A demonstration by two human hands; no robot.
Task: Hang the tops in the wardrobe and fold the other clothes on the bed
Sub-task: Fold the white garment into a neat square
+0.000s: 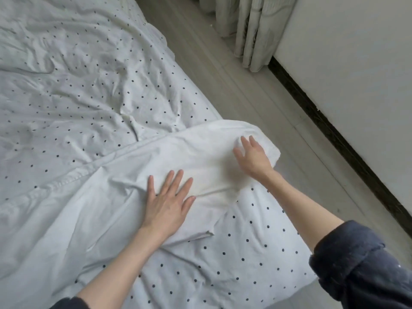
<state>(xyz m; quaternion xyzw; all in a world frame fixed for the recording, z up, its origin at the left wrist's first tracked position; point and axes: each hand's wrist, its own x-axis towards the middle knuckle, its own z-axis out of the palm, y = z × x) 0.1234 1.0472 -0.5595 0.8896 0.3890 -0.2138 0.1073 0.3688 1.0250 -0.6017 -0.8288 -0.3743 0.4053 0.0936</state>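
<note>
A bed (84, 90) with a rumpled white, dark-dotted cover fills the left of the head view; pale floor (256, 90), a curtain (252, 30) and a white wall (356, 63) lie to the right. A plain white garment (138, 175) lies spread on the bed's near edge. The left hand (167, 204) presses flat on it, fingers spread. The right hand (252, 157) rests on its far corner, fingers loosely spread.

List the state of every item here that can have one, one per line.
white garment: spread on the bed, creased, one end over the bed's edge
left hand: flat on the white garment, fingers straight
right hand: fingers straight, pressing the white garment near the bed's edge
polka-dot sheet: rumpled, covering the bed
curtain: hanging gathered by the wall
</note>
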